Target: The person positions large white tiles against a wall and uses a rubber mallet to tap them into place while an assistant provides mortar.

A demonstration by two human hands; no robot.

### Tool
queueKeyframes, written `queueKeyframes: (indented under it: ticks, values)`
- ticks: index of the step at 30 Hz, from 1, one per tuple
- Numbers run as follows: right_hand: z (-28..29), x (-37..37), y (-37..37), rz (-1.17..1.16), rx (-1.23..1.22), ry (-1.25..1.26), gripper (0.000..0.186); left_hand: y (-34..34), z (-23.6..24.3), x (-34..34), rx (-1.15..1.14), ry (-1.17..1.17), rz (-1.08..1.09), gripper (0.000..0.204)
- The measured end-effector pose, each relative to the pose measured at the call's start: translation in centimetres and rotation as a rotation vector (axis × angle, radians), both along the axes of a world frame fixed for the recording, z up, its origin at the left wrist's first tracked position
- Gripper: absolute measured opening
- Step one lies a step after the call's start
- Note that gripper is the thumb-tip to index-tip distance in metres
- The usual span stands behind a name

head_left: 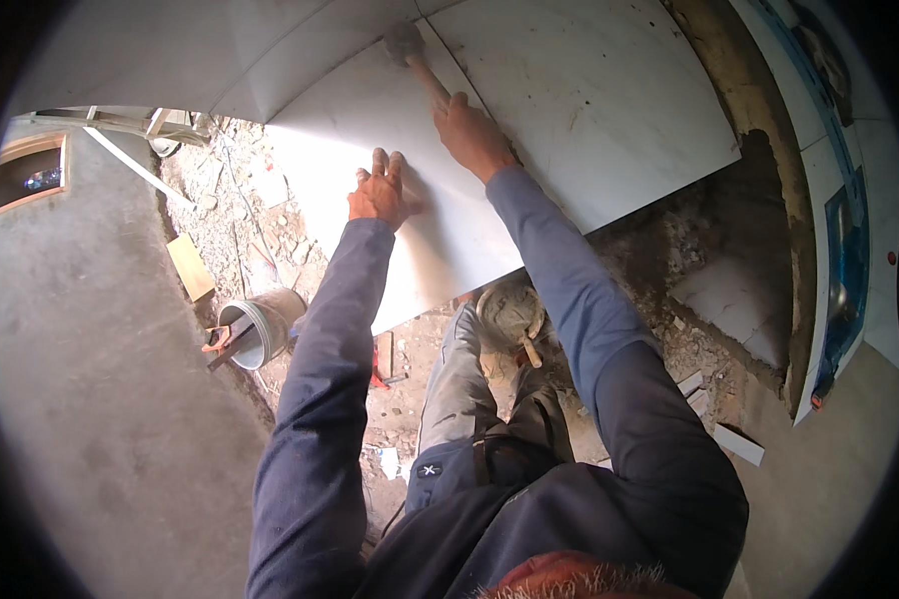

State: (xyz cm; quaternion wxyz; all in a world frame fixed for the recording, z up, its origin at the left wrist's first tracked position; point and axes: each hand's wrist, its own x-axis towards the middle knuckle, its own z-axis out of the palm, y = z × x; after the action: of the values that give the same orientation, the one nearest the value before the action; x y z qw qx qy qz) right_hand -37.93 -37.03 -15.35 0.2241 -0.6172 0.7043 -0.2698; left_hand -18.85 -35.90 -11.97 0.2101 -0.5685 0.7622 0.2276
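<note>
My right hand (469, 135) is closed on the wooden handle of a dark-headed mallet (406, 45), whose head lies at the upper edge of a large white tile (449, 235). My left hand (378, 190) rests on that same tile, lower and to the left, with its fingers apart and nothing held. A second white tile (599, 110) adjoins it on the right along a dark seam, and more pale panels (270, 60) run along the top left. Bright light falls across the left part of the tile under my left hand.
Below are a bucket (285, 319) with a saw in it, a mortar bucket (504, 309), a wooden board (190, 265) and rubble (260, 200). Grey concrete (110, 379) spans the left. A ledge (774, 120) and a blue level-like tool (839, 299) stand at the right.
</note>
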Motion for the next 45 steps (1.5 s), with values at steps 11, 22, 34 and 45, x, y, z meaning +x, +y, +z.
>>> queueKeyframes:
  ticks: [11, 22, 34, 45]
  values:
    - [0.9, -0.3, -1.2, -0.043, -0.011, -0.066, 0.035, -4.0, -1.1, 3.0, -0.122, 0.003, 0.039, 0.138]
    - [3.4, -0.6, -1.6, -0.134, 0.013, -0.15, 0.038, -4.4, 0.3, 2.4, -0.107, -0.03, 0.065, 0.135]
    - [3.5, 2.4, -1.4, 0.05, -0.053, -0.015, 0.037, -4.0, -0.2, 2.9, -0.127, -0.028, 0.068, 0.133]
    - [1.9, 5.5, -3.1, 0.124, -0.106, 0.009, 0.04, -4.6, 0.0, 2.6, -0.093, -0.011, 0.053, 0.134]
